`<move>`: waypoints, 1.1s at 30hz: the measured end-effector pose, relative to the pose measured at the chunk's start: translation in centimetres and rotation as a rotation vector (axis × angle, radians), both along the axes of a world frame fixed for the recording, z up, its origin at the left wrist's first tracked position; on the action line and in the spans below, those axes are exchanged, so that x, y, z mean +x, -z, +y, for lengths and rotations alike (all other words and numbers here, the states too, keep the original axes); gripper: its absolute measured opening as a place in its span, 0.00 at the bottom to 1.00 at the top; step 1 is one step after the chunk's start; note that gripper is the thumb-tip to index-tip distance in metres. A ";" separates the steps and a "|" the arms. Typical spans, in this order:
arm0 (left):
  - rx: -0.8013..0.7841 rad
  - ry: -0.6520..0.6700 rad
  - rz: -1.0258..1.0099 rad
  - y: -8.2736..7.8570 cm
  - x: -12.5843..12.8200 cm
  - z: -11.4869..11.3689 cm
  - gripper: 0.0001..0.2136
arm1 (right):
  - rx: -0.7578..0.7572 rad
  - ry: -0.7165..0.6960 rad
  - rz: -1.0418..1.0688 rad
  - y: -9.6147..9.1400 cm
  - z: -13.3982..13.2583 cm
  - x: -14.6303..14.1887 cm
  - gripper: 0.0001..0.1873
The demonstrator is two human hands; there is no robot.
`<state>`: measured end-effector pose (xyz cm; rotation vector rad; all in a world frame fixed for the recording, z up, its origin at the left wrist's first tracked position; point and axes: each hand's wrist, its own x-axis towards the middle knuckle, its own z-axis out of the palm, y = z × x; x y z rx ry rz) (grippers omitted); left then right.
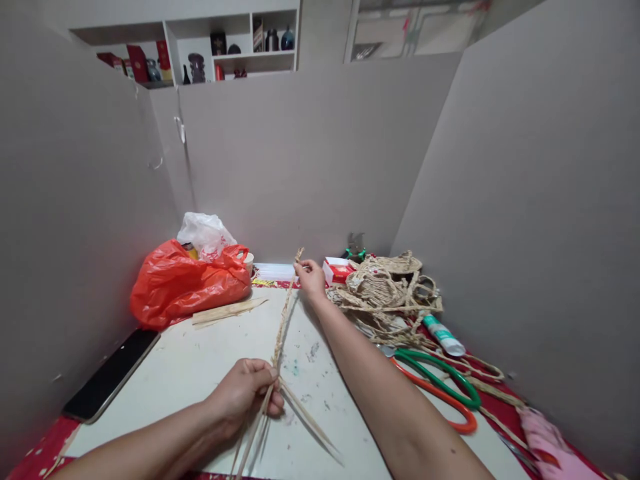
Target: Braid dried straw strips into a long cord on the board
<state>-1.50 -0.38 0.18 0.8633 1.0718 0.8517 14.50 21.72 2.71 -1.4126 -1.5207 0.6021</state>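
Observation:
A thin braid of dry, straw-coloured plant fibre [283,321] runs up and away from me over a white board [325,400]. My left hand [250,390] pinches its near end, where several loose strands [307,417] fan out toward me. Farther off, my right hand [311,277] grips the braid close to its far tip, with the fingers closed. Between the two hands the braid looks fairly straight. Left of it, a few flat strips of dry fibre [227,312] lie on the board.
At left are an orange plastic bag [185,287], a white bag [205,233] and a phone [113,373]. On the right lie a heap of braided cord [385,293], scissors with green and orange handles [435,377] and a teal-and-white tube [444,335]. Grey partitions [300,160] enclose the workspace.

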 end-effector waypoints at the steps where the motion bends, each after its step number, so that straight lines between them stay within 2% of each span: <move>1: -0.016 -0.002 0.012 -0.2 -0.2 0.2 0.13 | 0.019 0.003 0.066 0.0 0.1 0.2 0.21; 5: -0.010 -0.011 0.079 -2.0 -1.2 1.6 0.13 | 0.087 0.042 0.321 -0.2 0.5 0.7 0.19; 9: 0.089 -0.044 0.107 -3.6 -1.1 4.7 0.12 | 0.126 0.056 0.544 -0.4 1.0 0.6 0.17; 11: 0.165 -0.081 0.100 -3.4 -0.6 6.4 0.12 | 0.126 0.049 0.612 -0.3 1.1 0.3 0.18; 14: 0.247 -0.143 0.078 -1.9 0.2 8.0 0.12 | 0.101 0.025 0.638 0.2 0.9 -0.1 0.16; 18: 0.264 -0.121 0.056 -0.3 0.1 8.2 0.12 | 0.066 -0.016 0.585 0.7 0.4 -0.4 0.13; 22: 0.374 -0.152 0.125 -0.4 -0.7 7.8 0.12 | 0.055 -0.072 0.525 1.0 0.2 -0.9 0.12; 27: 0.506 -0.186 0.277 -0.5 -1.4 8.1 0.13 | 0.010 -0.111 0.552 1.9 -0.1 -1.9 0.11; 33: 0.663 -0.264 0.406 -0.2 -1.5 8.6 0.13 | 0.087 -0.178 0.445 2.9 -1.0 -2.1 0.08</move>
